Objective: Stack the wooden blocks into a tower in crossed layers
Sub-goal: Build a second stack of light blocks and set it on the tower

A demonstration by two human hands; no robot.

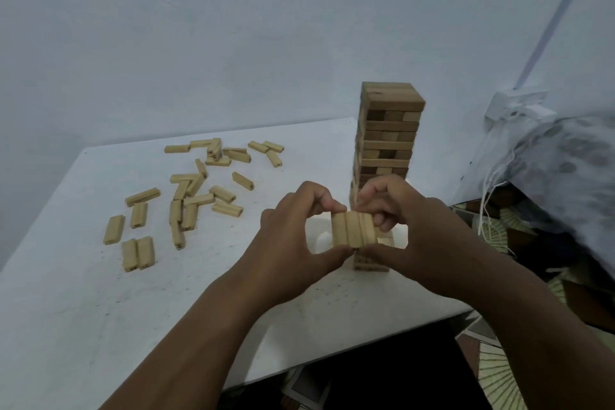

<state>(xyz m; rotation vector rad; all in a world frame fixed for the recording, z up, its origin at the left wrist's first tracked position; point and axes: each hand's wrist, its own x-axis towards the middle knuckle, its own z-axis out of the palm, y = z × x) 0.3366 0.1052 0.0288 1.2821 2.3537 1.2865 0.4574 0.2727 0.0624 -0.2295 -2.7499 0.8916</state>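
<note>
Both hands at centre frame, left hand and right hand pinching a row of blocks between fingers and thumbs, above a short stack, tall block tower behind, loose blocks scattered at left on white table.

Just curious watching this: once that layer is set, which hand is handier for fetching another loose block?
Probably the left hand: the loose blocks lie on its side of the table, while the right hand is beside the tower.

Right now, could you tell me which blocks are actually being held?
The side-by-side row of blocks, gripped between left hand and right hand; the loose blocks lie untouched.
</note>
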